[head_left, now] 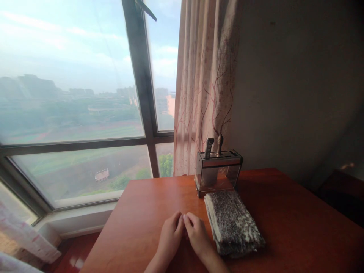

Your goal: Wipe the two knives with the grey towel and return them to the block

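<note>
Your left hand [170,236] and right hand [197,235] lie palm down on the tabletop [284,227], side by side near its front edge. Both forearms come up from the bottom of the view and angle in toward each other, so the two hands form a narrow wedge. Their fingertips meet at the point of that wedge: the fingers of your left hand [176,218] touch the fingers of your right hand [189,218]. On both hands the fingers are loosely curled and drawn together, and they grasp nothing that shows. Whether something small sits under the touching fingertips, you cannot tell from this view.

Just beside your right hand, on its outer side, lies a folded cloth [231,223] in a dark grey and white pattern. It rests flat on the tabletop, its long side running away from you, and your right hand is close to its near left edge but does not touch it.

Behind the cloth, and touching or almost touching its far end, stands a clear knife block [217,172] with a dark top. Two handles [214,145] stick up out of its slots. Behind the block hangs a patterned curtain [204,87], and to its left is a big window [71,94].
</note>
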Demonstrator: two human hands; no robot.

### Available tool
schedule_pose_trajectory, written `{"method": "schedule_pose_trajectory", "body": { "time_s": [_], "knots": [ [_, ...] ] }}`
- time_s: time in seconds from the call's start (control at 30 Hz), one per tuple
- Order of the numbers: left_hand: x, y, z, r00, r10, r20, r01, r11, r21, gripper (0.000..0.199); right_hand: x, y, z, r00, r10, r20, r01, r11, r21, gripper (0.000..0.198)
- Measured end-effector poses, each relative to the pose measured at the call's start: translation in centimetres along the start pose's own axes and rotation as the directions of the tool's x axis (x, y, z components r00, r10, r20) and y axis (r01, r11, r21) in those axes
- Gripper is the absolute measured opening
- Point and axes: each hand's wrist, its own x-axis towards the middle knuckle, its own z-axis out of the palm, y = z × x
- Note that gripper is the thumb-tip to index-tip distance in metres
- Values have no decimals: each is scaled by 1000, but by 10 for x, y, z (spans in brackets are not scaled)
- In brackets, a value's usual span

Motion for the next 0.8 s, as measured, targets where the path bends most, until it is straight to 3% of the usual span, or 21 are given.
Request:
{"method": "schedule_pose_trajectory", "body": {
  "time_s": [0.8],
  "knots": [
    [0,-1,0,1000,5,-11,-5,1000,-3,28,-3,-1,-1,1000,-9,-19,8,1000,-29,39]
  ]
}}
